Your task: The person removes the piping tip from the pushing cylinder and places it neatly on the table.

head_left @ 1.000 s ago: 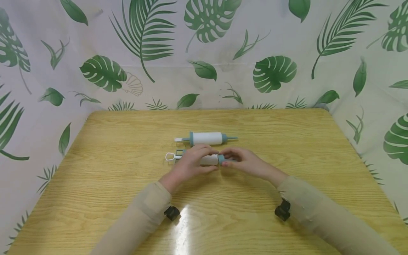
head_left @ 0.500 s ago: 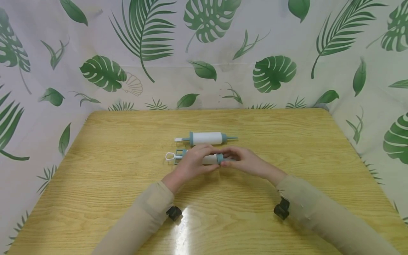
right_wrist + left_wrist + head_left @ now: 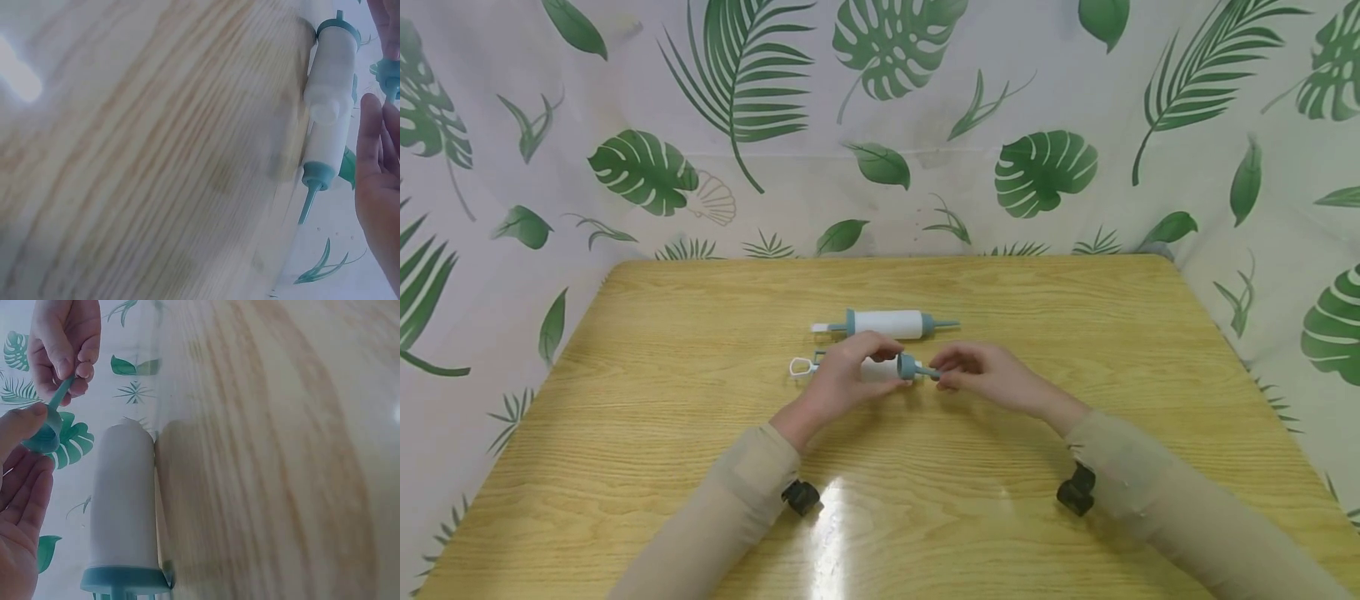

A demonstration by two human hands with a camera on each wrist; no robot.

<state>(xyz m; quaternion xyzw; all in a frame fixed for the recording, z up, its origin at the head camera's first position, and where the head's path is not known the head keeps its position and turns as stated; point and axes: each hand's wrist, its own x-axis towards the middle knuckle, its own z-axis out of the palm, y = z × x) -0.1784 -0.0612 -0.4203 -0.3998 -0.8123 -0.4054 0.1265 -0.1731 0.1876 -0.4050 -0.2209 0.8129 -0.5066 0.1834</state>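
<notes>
A teal nozzle cap [image 3: 907,367] is off the table between both hands, with its wide hollow end toward the left. My left hand [image 3: 842,377] pinches the wide end between thumb and fingers, clearest in the left wrist view at the cap [image 3: 44,434]. Fingertips of my right hand [image 3: 988,377] pinch its thin spout. Below the left hand lies a large white syringe [image 3: 874,370] with a teal flange. Its bare white tip [image 3: 325,110] shows in the right wrist view. The left hand covers part of the barrel in the head view.
A second white syringe [image 3: 887,325], with its teal nozzle on, lies parallel just behind. The near syringe's white pull ring [image 3: 801,367] points left. Leaf-patterned cloth [image 3: 880,167] hangs behind the wooden table [image 3: 700,333].
The teal cap has come away from the near syringe's right end and is now raised and shifted slightly left. The right hand has shifted right, onto the spout; the left hand moved slightly left.
</notes>
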